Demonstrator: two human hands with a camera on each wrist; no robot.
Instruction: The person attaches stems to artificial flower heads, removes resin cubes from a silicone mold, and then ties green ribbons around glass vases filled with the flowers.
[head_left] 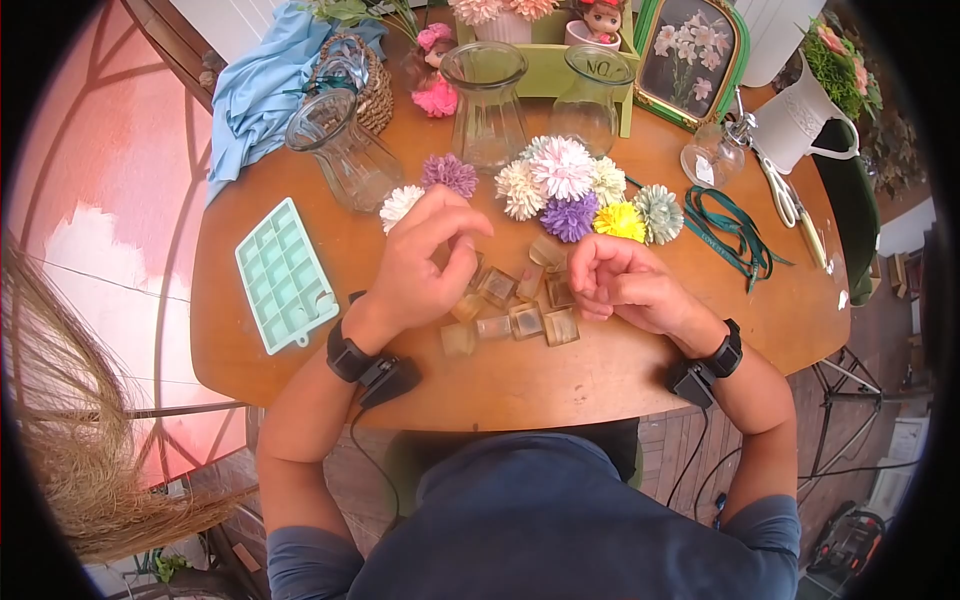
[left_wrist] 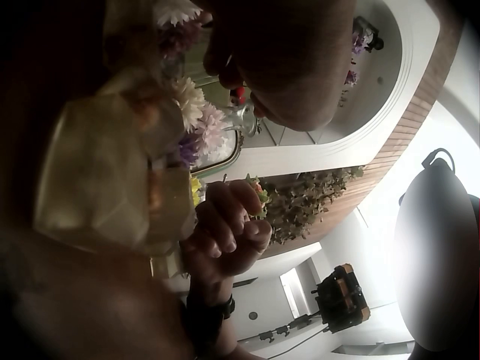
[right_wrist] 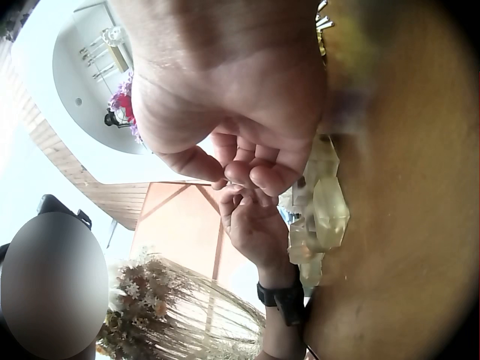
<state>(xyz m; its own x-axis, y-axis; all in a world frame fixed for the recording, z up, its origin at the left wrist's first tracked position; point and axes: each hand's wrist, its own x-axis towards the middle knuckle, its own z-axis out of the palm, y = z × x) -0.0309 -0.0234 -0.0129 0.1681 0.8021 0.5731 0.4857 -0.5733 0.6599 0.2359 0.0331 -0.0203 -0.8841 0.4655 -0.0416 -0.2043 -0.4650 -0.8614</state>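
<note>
Nearest me, the left hand hovers at the left edge of the translucent blocks, its grip loosely curled; the right hand, relaxed too, bends its fingers beside them. The blocks cluster on the desk; beyond sit flower heads, then glass vases.

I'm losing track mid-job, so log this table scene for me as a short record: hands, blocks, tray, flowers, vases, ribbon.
left hand: left of the blocks, fingers bent, nothing visibly held
right hand: right of the blocks, fingers bent, nothing visibly held
blocks: translucent, amber-tinted, loosely clustered
tray: mint, compartmented, left side
flowers: mixed colours, beyond the blocks
vases: three, clear glass, behind the flowers
ribbon: dark green, loosely looped, right side
</note>
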